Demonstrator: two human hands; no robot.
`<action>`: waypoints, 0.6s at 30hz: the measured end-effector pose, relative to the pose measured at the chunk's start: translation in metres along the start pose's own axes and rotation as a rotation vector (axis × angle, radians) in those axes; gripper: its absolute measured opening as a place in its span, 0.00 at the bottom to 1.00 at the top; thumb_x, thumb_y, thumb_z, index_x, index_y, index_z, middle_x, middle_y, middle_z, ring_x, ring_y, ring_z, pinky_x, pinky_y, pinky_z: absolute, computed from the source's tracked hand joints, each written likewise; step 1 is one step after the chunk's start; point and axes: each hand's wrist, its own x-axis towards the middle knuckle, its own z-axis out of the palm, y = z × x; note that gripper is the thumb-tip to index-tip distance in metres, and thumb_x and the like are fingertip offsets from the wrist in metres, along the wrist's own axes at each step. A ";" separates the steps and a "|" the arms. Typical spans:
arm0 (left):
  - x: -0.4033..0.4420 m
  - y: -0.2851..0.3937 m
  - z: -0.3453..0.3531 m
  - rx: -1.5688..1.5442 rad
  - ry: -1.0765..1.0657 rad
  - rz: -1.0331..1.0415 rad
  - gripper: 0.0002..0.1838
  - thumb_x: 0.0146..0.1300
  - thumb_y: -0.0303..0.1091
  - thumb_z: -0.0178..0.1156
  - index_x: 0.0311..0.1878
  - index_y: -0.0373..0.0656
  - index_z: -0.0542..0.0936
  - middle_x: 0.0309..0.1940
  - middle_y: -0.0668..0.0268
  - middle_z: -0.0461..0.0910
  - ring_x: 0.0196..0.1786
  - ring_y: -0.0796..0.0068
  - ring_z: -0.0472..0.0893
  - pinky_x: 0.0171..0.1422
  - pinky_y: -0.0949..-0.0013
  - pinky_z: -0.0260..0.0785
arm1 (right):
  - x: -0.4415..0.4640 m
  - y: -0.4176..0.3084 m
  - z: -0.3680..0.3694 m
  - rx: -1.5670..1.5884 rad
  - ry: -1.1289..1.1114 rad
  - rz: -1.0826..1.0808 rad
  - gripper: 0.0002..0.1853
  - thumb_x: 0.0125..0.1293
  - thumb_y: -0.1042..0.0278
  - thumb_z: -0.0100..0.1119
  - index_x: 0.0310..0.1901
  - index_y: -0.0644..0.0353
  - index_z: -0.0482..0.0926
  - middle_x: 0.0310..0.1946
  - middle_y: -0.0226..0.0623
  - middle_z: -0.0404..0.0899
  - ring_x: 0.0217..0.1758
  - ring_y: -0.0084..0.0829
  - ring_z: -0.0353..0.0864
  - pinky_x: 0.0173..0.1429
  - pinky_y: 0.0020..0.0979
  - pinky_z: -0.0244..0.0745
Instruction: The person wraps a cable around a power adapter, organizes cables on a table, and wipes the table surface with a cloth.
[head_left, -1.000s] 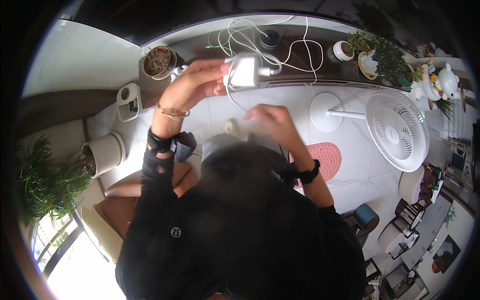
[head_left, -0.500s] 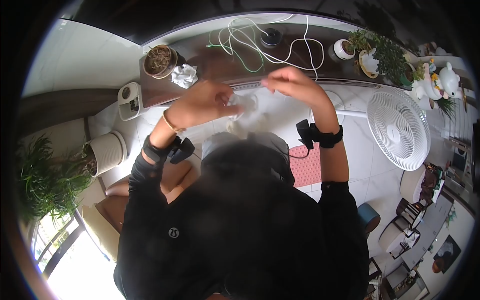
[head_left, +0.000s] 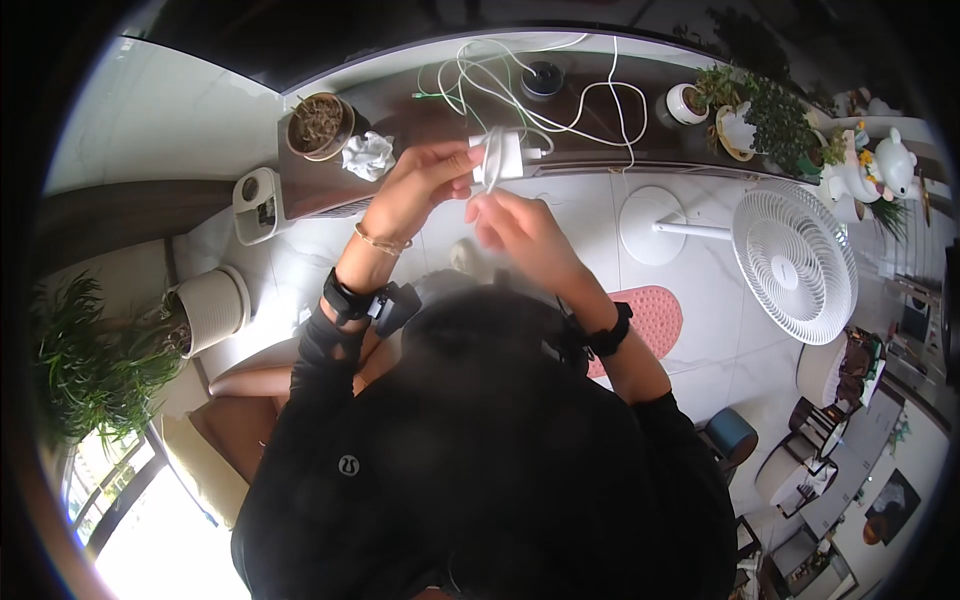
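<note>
A white charger plug is held up over the front edge of the dark cabinet, with loops of white cable wound around its body. My left hand grips the charger from the left, thumb on top of it. Just below, my right hand has its fingers closed in a pinch at the lower end of the cable loop. That hand is slightly blurred, and its fingertips partly hide the cable.
Tangled white and green cables lie on the dark cabinet beside a round black device. Crumpled white tissue and a brown plant pot are at left. To the right stands a white fan; a pink mat is on the floor.
My right hand has come down and left from beside the cabinet edge to the cable at the charger. My left hand has moved slightly up, turning the charger into clear view.
</note>
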 end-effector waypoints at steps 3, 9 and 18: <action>0.000 0.007 -0.016 -0.268 -0.229 -0.105 0.13 0.63 0.37 0.62 0.42 0.35 0.80 0.24 0.75 0.71 0.27 0.86 0.65 0.33 0.80 0.60 | 0.009 0.011 -0.020 0.055 -0.175 0.098 0.14 0.70 0.59 0.53 0.37 0.62 0.80 0.24 0.26 0.77 0.26 0.17 0.71 0.33 0.23 0.68; -0.015 0.025 -0.012 0.764 -0.389 -0.002 0.17 0.57 0.44 0.67 0.33 0.37 0.81 0.26 0.66 0.80 0.29 0.76 0.77 0.35 0.72 0.69 | 0.030 0.006 -0.091 -0.129 -0.466 0.240 0.11 0.62 0.64 0.59 0.32 0.64 0.81 0.24 0.25 0.76 0.27 0.14 0.70 0.31 0.18 0.61; -0.006 0.002 0.007 1.114 0.121 0.211 0.20 0.50 0.46 0.67 0.26 0.34 0.80 0.21 0.53 0.78 0.27 0.53 0.79 0.34 0.61 0.70 | 0.024 -0.029 -0.051 -0.501 0.006 0.129 0.12 0.67 0.68 0.52 0.34 0.70 0.78 0.20 0.36 0.79 0.23 0.22 0.78 0.29 0.25 0.74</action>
